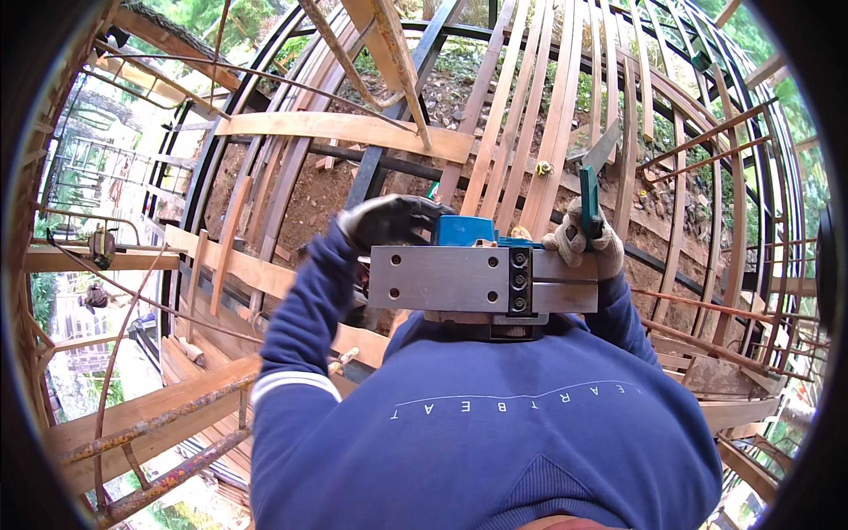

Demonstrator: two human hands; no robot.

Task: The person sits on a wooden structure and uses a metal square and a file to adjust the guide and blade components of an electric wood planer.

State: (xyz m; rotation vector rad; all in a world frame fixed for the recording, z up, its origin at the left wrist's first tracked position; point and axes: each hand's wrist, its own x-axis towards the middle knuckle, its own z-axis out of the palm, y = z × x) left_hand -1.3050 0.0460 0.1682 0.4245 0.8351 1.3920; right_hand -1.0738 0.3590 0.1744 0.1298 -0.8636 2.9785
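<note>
1. Ctr: block (442, 281) just in front of chest (495, 433), btwn arms.
2. L hand (391, 221) past block's far L corner, beside box (465, 230); can't tell if touching.
3. R hand (587, 240) past block's far R end, w/ saw (589, 196) in it, blade pointing away & R.
4. Beyond hands: slats (555, 132) running away above ground (309, 194).
5. Far L: cross board (344, 128) over several slats.
6. Near L: beam (177, 399), w/ bars (190, 470) alongside.
7. R of R arm: rods (707, 347), over slats.
</note>
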